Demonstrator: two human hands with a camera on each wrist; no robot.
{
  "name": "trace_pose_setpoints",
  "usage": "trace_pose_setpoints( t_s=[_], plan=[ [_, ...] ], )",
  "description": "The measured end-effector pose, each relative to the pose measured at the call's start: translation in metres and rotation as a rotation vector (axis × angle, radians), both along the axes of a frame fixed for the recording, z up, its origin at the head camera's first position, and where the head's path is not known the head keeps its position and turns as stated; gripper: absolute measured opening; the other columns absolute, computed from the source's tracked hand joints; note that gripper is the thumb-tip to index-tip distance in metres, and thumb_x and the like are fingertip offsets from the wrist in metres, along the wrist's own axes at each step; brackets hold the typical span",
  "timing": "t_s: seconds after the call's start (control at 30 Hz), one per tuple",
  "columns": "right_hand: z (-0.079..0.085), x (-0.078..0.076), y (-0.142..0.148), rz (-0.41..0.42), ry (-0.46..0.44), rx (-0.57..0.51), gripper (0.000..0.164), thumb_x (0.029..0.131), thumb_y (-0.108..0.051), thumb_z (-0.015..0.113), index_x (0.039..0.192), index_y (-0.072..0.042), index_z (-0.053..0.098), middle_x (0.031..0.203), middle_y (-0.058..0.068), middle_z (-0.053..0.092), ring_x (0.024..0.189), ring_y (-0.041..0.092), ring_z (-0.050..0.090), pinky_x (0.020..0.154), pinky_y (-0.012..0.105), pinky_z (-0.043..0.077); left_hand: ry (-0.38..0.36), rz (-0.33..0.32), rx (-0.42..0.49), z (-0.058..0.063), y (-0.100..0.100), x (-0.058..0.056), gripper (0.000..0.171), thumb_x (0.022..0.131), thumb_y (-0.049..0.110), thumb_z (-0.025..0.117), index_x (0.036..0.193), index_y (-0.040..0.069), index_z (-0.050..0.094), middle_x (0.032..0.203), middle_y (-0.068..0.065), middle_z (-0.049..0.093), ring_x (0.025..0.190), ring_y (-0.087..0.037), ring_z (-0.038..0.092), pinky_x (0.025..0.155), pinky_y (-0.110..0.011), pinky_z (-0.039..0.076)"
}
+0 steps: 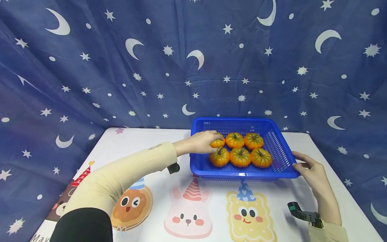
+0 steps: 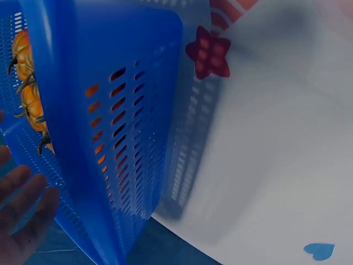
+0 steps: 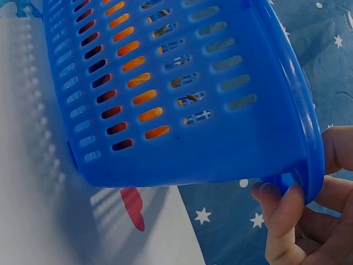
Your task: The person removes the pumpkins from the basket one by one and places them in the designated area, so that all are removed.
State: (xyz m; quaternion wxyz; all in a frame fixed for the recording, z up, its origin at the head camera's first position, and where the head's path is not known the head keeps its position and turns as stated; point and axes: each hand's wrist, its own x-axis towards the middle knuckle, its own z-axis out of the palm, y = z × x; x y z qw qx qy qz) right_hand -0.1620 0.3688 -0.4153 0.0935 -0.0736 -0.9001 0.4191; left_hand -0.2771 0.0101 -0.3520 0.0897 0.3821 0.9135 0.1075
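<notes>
A blue plastic basket [image 1: 278, 151] with slotted walls stands at the back of the table. Several small orange pumpkins lie in it in two rows. My left hand [image 1: 204, 141] reaches over the basket's left side, its fingers and thumb round the back-left pumpkin [image 1: 218, 142]. The front-left pumpkin [image 1: 219, 157] sits just below the thumb. In the left wrist view, the fingers [image 2: 34, 201] show past the basket rim, but the held pumpkin is not plain there. At the basket's right front corner, my right hand [image 1: 312, 173] pinches the rim [image 3: 309, 149] between thumb and fingers.
The white table cover [image 1: 145, 148] carries printed cartoon figures, among them a rabbit [image 1: 188, 220] and a yellow biscuit [image 1: 251, 218]. A dark blue curtain [image 1: 169, 67] with moons and stars hangs right behind the basket.
</notes>
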Motion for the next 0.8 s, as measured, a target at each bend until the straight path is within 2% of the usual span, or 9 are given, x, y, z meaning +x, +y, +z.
trace_pose_setpoints(
  t_s=[0.07, 0.17, 0.23, 0.33, 0.6, 0.8],
  plan=[
    [0.0, 0.0, -0.001, -0.004, -0.002, 0.007, 0.045, 0.094, -0.014, 0.054, 0.135, 0.005, 0.049, 0.107, 0.003, 0.061, 0.077, -0.015, 0.047, 0.062, 0.011, 0.047, 0.001, -0.025, -0.036, -0.001, 0.003, -0.002, 0.047, 0.089, 0.029, 0.064, 0.134, 0.017, 0.055, 0.14, -0.008, 0.053, 0.13, -0.023, 0.05, 0.105, -0.041, 0.045],
    [0.0, 0.0, -0.004, -0.001, -0.007, 0.005, 0.045, 0.095, -0.013, 0.053, 0.136, 0.005, 0.049, 0.121, 0.025, 0.056, 0.077, -0.015, 0.046, 0.062, 0.011, 0.047, -0.013, -0.055, -0.071, -0.003, 0.007, -0.004, 0.051, 0.089, 0.03, 0.065, 0.137, 0.016, 0.053, 0.141, -0.007, 0.051, 0.129, -0.023, 0.051, 0.105, -0.04, 0.044],
    [0.0, 0.0, -0.005, 0.006, -0.012, 0.001, 0.046, 0.095, -0.014, 0.052, 0.137, 0.004, 0.048, 0.125, 0.029, 0.054, 0.078, -0.015, 0.045, 0.062, 0.011, 0.046, -0.034, -0.065, -0.089, -0.004, 0.01, -0.006, 0.055, 0.088, 0.031, 0.067, 0.139, 0.017, 0.051, 0.143, -0.008, 0.049, 0.131, -0.024, 0.049, 0.108, -0.042, 0.042],
    [0.0, 0.0, -0.007, 0.012, -0.021, 0.001, 0.046, 0.096, -0.015, 0.051, 0.138, 0.004, 0.047, 0.127, 0.029, 0.053, 0.079, -0.015, 0.044, 0.063, 0.01, 0.046, -0.053, -0.075, -0.116, -0.007, 0.013, -0.008, 0.059, 0.087, 0.032, 0.069, 0.141, 0.019, 0.049, 0.147, -0.009, 0.045, 0.135, -0.025, 0.045, 0.111, -0.043, 0.038],
    [0.001, 0.001, -0.004, 0.005, -0.028, -0.003, 0.046, 0.096, -0.015, 0.052, 0.138, 0.003, 0.047, 0.125, 0.03, 0.054, 0.078, -0.015, 0.044, 0.062, 0.011, 0.045, -0.061, -0.102, -0.194, -0.013, 0.024, -0.014, 0.067, 0.083, 0.032, 0.073, 0.143, 0.022, 0.045, 0.15, -0.013, 0.04, 0.138, -0.029, 0.041, 0.112, -0.045, 0.037],
    [0.002, 0.001, -0.002, -0.002, -0.017, -0.001, 0.046, 0.095, -0.015, 0.052, 0.137, 0.003, 0.048, 0.125, 0.029, 0.054, 0.079, -0.014, 0.044, 0.062, 0.011, 0.045, -0.059, -0.131, -0.207, -0.021, 0.031, -0.017, 0.068, 0.083, 0.035, 0.074, 0.143, 0.023, 0.045, 0.143, -0.009, 0.048, 0.13, -0.023, 0.048, 0.109, -0.04, 0.041]
  ],
)
